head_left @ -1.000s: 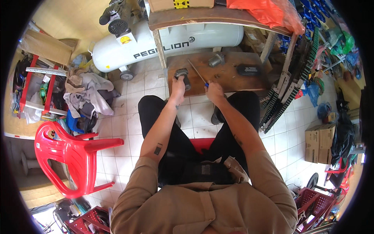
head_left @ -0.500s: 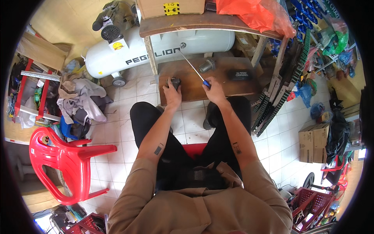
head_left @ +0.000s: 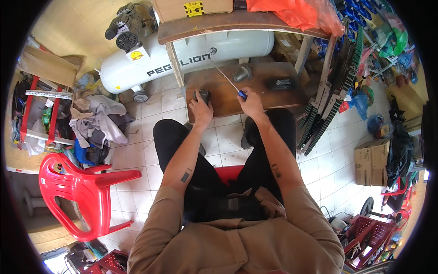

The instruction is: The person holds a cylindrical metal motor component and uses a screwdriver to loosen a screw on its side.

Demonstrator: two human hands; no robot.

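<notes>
My right hand [head_left: 252,103] is closed round the blue handle of a long screwdriver [head_left: 226,78]. Its thin metal shaft slants up and to the left, above a low brown wooden board [head_left: 224,107]. At the board's left end, my left hand [head_left: 201,111] grips a small dark part [head_left: 204,94]; my fingers cover some of it, so its kind is unclear. A grey metal cylindrical part [head_left: 242,73] lies farther back on the board, beyond the screwdriver. To the right of it rests a flat black case [head_left: 280,83].
A white air compressor tank [head_left: 132,68] stands behind the board. Over the board runs a wooden shelf [head_left: 246,23] bearing a carton and an orange plastic bag [head_left: 292,16]. Green-edged dark rails [head_left: 331,107] lean at the right. A red plastic chair [head_left: 82,192] stands at the left.
The view has shifted slightly. Both hands keep their holds at nearly the same places over the board, and the screwdriver still slants up to the left.
</notes>
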